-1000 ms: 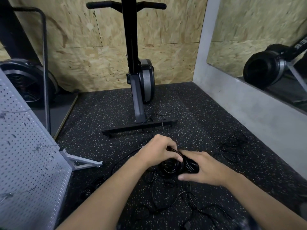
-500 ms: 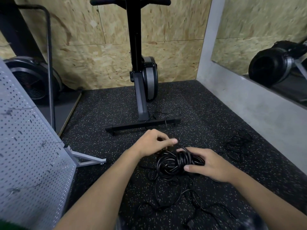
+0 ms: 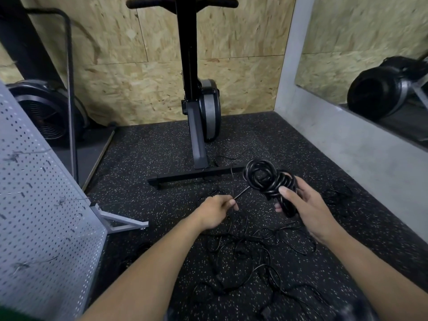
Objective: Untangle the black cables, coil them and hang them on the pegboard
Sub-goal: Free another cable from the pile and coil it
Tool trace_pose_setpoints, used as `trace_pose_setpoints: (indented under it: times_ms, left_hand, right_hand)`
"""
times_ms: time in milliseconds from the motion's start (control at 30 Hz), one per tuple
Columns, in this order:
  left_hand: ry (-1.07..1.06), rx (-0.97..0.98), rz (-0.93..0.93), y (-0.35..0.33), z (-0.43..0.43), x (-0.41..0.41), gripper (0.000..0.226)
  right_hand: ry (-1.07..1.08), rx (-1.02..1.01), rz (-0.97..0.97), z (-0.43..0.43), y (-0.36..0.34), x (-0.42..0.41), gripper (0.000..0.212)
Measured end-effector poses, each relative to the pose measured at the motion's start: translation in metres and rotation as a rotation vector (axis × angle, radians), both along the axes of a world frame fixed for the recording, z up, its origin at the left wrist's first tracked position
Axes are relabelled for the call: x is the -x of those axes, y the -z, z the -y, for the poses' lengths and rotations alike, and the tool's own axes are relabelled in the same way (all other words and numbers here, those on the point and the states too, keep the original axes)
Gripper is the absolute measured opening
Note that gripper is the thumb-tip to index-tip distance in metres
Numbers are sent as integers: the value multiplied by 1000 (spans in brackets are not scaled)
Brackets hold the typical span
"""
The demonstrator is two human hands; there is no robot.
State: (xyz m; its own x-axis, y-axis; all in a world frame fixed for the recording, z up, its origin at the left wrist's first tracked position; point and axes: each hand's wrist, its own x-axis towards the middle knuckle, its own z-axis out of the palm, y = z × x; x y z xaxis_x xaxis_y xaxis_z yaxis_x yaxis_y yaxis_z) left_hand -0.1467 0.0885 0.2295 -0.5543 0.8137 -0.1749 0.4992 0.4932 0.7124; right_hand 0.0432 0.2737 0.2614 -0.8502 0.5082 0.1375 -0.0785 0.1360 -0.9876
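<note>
Coiled cable [image 3: 269, 178] being gripped in right hand [image 3: 308, 205], fingers curled round bundle, raised above floor [image 3: 150, 158]. Free tail [image 3: 242, 193] being pinched by left hand [image 3: 216, 210], running straight up-right into coil. Pegboard [image 3: 46, 205] standing well left, nearer left hand. More tangled cables [image 3: 254, 253] being left below hands.

My left hand [image 3: 216, 210]: knuckles up, fingers curled, tips pinching a thin cable strand [image 3: 242, 193]. My right hand [image 3: 305, 207]: palm turned inward, thumb and fingers gripping the black coil [image 3: 266, 179]. Both forearms bare, extended forward.
</note>
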Motion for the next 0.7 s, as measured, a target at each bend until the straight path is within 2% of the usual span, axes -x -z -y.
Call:
trace_pose_setpoints:
  times_ms: [133,233,333,400,500,633,700]
  left_hand:
    - [78,71,-148,-7,-10,-17,38]
    - [192,83,-234,-17,-15,-32,38]
    - [291,73,-423,-32,-23,-55,33]
    - [306,65,-593,-40,-25,-60,30]
    - [335,37,-739,-48,-17,-54,29]
    - [351,-108,-805,-54,-9,-46,26]
    - [333,-168,-722,-55,-9,-41,23]
  right_hand:
    - [215,21,80,-6,10,5,61]
    - [330,-223,202,-15,17,2,64]
    - [340,-509,245,-18,23,3,66]
    - [316,-674,273,-20,29,7,70]
    - [244,-744,333,-22,35,9,73]
    - [6,-800,403,-21,33,5,69]
    - [-149,-813,394,-16,30,2,69]
